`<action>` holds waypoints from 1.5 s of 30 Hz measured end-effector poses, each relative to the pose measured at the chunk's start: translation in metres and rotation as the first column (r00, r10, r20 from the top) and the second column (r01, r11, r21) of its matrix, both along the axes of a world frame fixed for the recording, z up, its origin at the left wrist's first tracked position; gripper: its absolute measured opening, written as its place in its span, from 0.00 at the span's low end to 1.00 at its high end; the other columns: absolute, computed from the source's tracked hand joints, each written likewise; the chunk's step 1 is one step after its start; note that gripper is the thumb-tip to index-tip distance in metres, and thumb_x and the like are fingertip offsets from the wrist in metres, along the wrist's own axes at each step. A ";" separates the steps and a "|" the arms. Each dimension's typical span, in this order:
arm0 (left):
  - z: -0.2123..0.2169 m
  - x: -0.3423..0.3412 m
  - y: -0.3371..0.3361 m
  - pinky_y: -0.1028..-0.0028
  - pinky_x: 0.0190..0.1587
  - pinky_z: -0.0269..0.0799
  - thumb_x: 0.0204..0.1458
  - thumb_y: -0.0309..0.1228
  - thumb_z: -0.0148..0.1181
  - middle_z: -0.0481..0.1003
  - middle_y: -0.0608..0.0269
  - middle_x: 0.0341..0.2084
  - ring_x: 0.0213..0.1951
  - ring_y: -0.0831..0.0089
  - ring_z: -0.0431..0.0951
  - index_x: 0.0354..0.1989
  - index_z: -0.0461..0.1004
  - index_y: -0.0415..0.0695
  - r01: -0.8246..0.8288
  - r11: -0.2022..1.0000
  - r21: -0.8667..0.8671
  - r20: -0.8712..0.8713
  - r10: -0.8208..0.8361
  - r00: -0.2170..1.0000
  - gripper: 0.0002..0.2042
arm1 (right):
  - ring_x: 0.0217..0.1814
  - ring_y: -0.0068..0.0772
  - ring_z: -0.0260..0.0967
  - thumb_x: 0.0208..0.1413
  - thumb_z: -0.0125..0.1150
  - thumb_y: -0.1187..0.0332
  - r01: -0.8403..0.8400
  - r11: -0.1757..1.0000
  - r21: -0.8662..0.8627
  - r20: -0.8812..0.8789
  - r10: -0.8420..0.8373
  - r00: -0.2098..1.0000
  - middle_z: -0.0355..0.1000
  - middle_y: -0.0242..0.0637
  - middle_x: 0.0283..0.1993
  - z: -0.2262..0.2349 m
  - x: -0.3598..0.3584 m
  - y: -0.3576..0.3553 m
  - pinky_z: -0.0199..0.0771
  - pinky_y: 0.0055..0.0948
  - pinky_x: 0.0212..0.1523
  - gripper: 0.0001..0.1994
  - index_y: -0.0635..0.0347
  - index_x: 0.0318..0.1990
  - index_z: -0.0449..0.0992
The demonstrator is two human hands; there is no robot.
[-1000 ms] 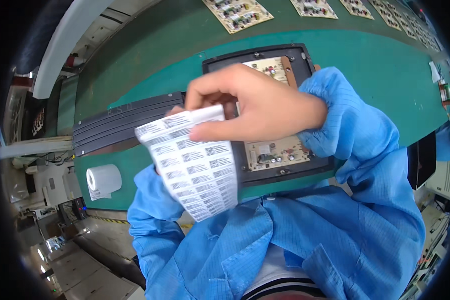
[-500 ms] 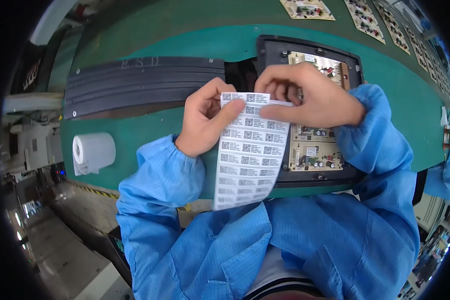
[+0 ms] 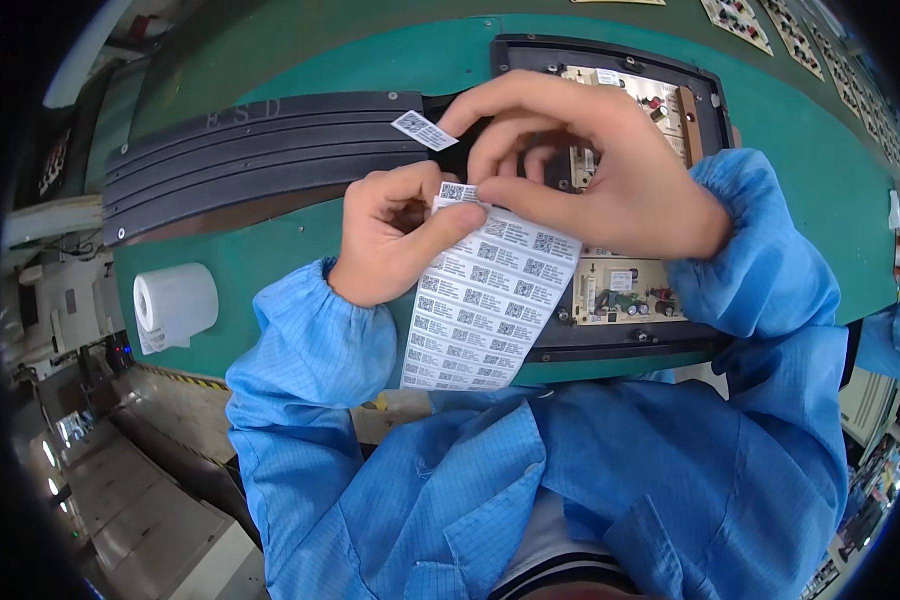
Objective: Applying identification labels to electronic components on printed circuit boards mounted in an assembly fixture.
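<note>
My left hand (image 3: 390, 240) pinches the top edge of a white sheet of sticker labels (image 3: 490, 300) between thumb and fingers. Rows of small labels with square codes cover the sheet, which hangs down toward my chest. One loose label (image 3: 425, 131) clings to the index fingertip of my right hand (image 3: 610, 165), clear of the sheet. The right thumb touches the sheet's top edge beside my left thumb, with the other right fingers curled. Behind and beneath the right hand, a black frame (image 3: 710, 90) holds tan circuit boards (image 3: 625, 290), partly hidden by that hand.
A ribbed black panel (image 3: 260, 145) lies at the left on the green table (image 3: 270, 262). Nearer me stands a white roll (image 3: 182, 298), close to the table's left edge. More circuit boards (image 3: 738, 22) lie in a row at the far right.
One label has come off the sheet onto my right index finger, which has lifted up and left. The sheet has tilted, its lower end swinging left.
</note>
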State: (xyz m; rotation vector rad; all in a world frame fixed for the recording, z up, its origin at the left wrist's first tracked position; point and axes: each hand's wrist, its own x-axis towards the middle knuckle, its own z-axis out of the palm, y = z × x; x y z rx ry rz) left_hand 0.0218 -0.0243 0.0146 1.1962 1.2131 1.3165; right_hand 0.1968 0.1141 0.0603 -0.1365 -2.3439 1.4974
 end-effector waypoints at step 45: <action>-0.002 0.005 0.003 0.84 0.20 0.56 0.56 0.25 0.60 0.71 0.70 0.15 0.20 0.91 0.65 0.15 0.63 0.40 -0.039 0.998 0.056 -0.121 0.045 0.992 0.18 | 0.55 0.34 0.65 0.50 0.56 0.85 0.052 0.998 0.026 -0.231 -0.045 0.972 0.54 0.41 0.61 0.034 0.031 0.039 0.81 0.26 0.48 0.34 0.53 0.65 0.55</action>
